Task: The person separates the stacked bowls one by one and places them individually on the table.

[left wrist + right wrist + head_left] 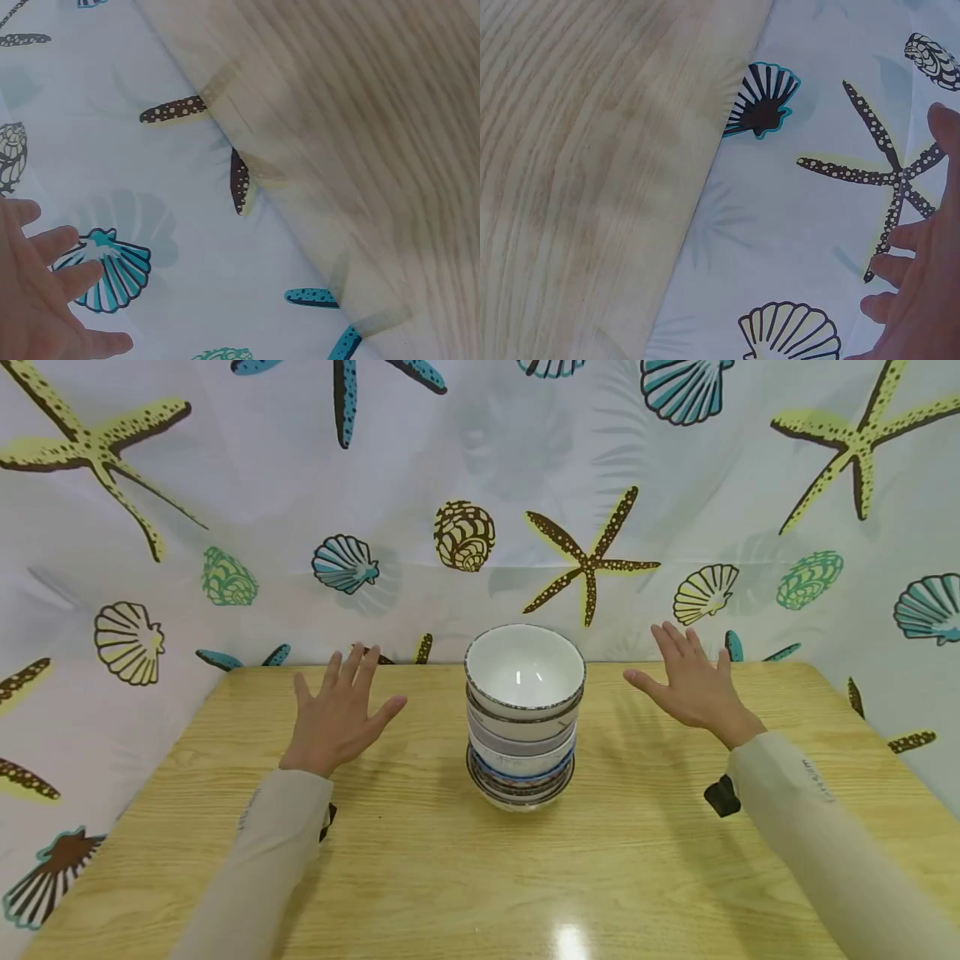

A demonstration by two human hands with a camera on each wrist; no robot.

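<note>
A stack of several bowls [524,727] stands upright on the wooden table, one nested in another. The top bowl [523,668] is white inside with a dark speckled rim, and nothing lies in it; blue and dark-rimmed edges show lower down. My left hand [335,718] is held to the left of the stack, fingers spread and apart from it. On the other side my right hand [697,689] is also spread, touching nothing. Both wrist views show the hands, left [37,292] and right [922,262], with extended fingers and no object; the stack is outside these two views.
The light wooden table [450,885] runs back to a white cloth [300,485] printed with starfish and shells, which also borders both sides. Small dark devices [723,796] sit at the wrists beneath the pale sleeves [810,827].
</note>
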